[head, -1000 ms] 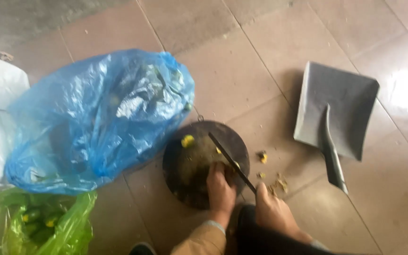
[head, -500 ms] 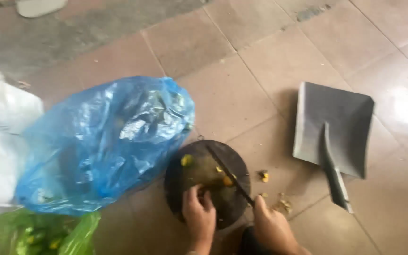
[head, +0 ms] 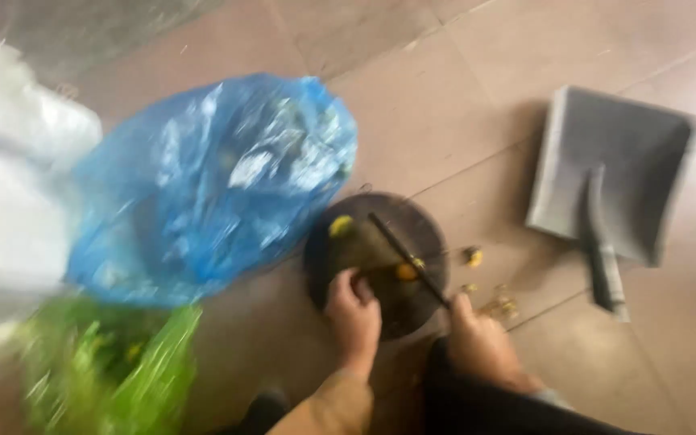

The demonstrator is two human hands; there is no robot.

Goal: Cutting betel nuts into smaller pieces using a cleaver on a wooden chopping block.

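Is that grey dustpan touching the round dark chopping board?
Apart. The head view shows bare floor tiles and scattered yellow bits between the round dark chopping board and the grey dustpan.

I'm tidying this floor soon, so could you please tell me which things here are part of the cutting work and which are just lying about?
In use:
- round dark wooden chopping block
- long dark knife, in the right hand
- small yellow-orange pieces on the block
- left hand, resting on the block

Lying about:
- grey plastic dustpan
- blue plastic bag
- green plastic bag
- white plastic bag
- yellow scraps on the tiled floor
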